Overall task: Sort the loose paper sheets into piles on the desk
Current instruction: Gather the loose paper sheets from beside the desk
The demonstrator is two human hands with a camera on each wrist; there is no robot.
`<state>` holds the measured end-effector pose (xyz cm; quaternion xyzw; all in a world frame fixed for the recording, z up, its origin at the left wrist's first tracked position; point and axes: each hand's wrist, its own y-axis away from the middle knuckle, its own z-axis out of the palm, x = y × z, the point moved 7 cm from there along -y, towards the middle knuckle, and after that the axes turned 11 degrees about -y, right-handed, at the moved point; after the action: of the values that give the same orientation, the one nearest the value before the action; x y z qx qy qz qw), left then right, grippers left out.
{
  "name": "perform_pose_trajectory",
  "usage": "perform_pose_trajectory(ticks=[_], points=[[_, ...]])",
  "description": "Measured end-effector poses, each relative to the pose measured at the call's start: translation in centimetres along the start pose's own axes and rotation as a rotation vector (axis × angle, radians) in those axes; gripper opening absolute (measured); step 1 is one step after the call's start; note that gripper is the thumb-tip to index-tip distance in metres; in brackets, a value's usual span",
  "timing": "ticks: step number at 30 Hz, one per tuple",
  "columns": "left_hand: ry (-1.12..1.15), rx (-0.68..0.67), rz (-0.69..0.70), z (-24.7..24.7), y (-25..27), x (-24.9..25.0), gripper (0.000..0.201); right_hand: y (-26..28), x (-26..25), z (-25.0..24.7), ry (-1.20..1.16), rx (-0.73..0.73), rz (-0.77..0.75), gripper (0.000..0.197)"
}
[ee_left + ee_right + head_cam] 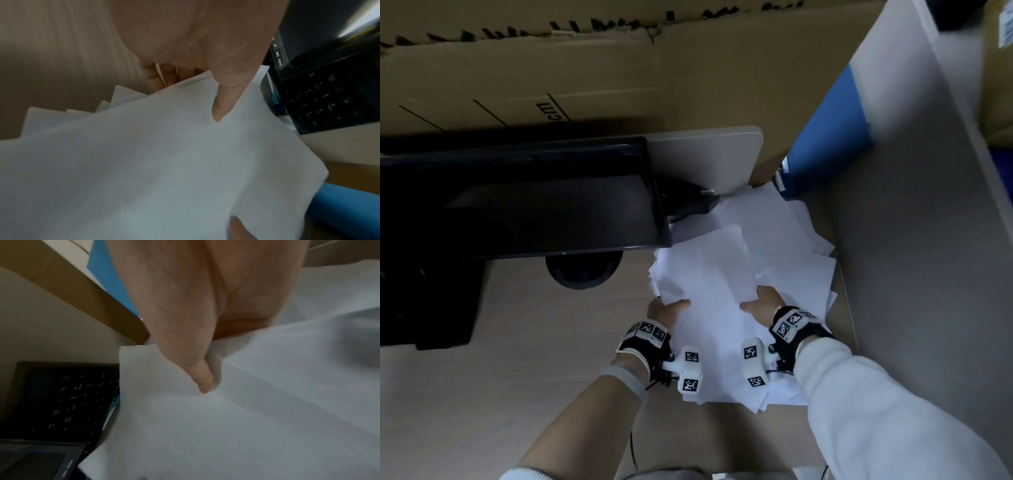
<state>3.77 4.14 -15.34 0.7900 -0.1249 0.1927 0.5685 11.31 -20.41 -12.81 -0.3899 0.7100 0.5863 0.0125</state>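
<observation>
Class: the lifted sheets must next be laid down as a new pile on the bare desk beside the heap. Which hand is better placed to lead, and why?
Left. The left hand grips the sheets at the edge next to bare desk; the right hand grips the side bordered by the partition wall and the remaining paper heap.

- An office workstation: a pale wood-grain desk [482, 394] lies under both hands.
- A black monitor [524, 195] on a round foot stands just beyond the left fingers [156, 76], its button labels readable in the left wrist view.
- A dark keyboard [68, 399] lies off the right thumb's side.
- Loose white paper sheets [726, 274] fan out ahead of the fingertips.
- A grey partition with a blue panel [828, 137] walls in the desk beyond the right fingers.
- Big cardboard boxes [551, 68] are stacked behind the monitor.
</observation>
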Motion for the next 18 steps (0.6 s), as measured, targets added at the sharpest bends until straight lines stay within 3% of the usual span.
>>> perform_pose_trajectory(ticks=[3, 5, 8, 13, 16, 18], points=[[-0.19, -0.062, 0.087, 1.2, 2.5, 1.4, 0.026, 1.3, 2.1, -2.4, -0.056, 0.151, 0.047, 0.043], [-0.303, -0.134, 0.126, 3.3, 3.3, 1.8, 0.009, 2.7, 4.0, -5.1, -0.097, 0.306, 0.102, 0.044], [-0.421, -0.215, 0.156, 6.4, 4.5, 2.1, 0.037, 4.7, 7.1, -9.1, -0.077, 0.498, 0.154, 0.044], [-0.368, -0.14, 0.134, 8.9, 5.5, 2.2, 0.077, 4.8, 10.4, -10.6, -0.105, 0.523, 0.221, 0.063], [-0.412, -0.209, 0.083, 10.4, 5.5, 1.5, 0.081, 5.1, 10.9, -10.6, -0.153, 0.451, 0.215, 0.082], [-0.483, -0.282, 0.092, 11.4, 5.5, 0.7, 0.072, 5.3, 11.0, -10.7, -0.148, 0.431, 0.207, 0.077]])
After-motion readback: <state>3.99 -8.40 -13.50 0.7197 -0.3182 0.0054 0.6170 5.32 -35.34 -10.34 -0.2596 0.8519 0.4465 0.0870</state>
